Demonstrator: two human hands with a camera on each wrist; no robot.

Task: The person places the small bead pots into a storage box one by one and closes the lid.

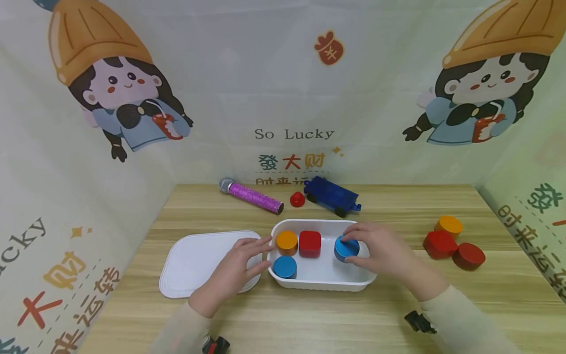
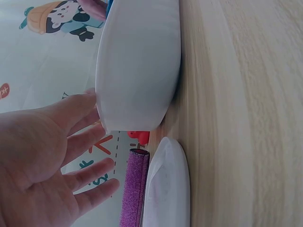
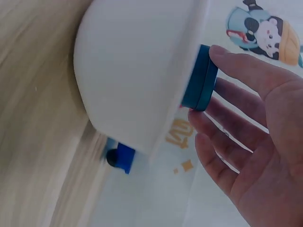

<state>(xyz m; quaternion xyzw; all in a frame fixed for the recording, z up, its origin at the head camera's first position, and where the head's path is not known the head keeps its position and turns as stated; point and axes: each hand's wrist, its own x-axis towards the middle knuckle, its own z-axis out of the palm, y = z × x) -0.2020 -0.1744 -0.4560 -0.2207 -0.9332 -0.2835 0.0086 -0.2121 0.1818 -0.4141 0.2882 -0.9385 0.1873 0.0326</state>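
Observation:
A white plastic box [image 1: 323,285] stands in the middle of the table. Inside, toward its left end, are an orange round block [image 1: 287,243], a red square block [image 1: 310,244] and a blue round block [image 1: 285,267]. My right hand [image 1: 380,248] pinches another blue round block [image 1: 346,249] between thumb and fingers, over the box's right half. In the right wrist view that block [image 3: 200,78] shows above the rim. My left hand [image 1: 239,265] has its fingers spread, with fingertips at the box's left rim. Under that hand lies a white lid [image 1: 199,260].
Behind the box are a purple glitter microphone [image 1: 254,196], a small red knob-like piece [image 1: 297,199] and a blue toy wagon [image 1: 331,194]. To the right sit an orange round block [image 1: 448,226], a red block [image 1: 439,245] and a red round block [image 1: 469,256]. A printed cloth [image 1: 376,147] hangs behind.

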